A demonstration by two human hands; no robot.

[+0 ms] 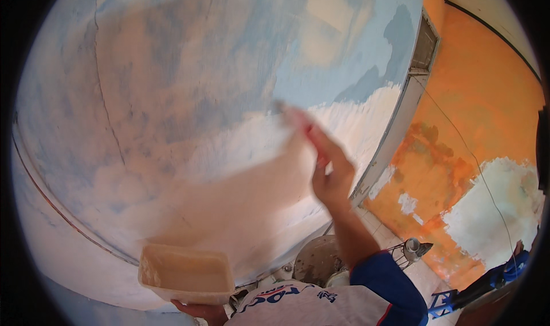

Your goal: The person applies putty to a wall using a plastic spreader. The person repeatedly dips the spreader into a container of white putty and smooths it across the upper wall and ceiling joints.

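My right hand (331, 168) is raised in front of the wall, its fingers closed round a slim red-handled tool (310, 131). Motion blurs the tool's dark tip, which is at or close to the wall; it may be a brush, but I cannot tell for sure. Low on the left, my left hand (200, 311) grips a cream rectangular plastic tub (186, 297) from below at its near side. The tub's inside is pale and smeared, and I cannot make out how full it is. The wall (229, 97) carries blue paint with streaky whitish and peach patches.
A round, stained container (317, 260) stands on the floor below my right arm. To the right are a door frame (395, 120), an orange wall (475, 97) with a pale patch and a hanging cable (458, 132). A blue metal frame (442, 304) is at the lower right.
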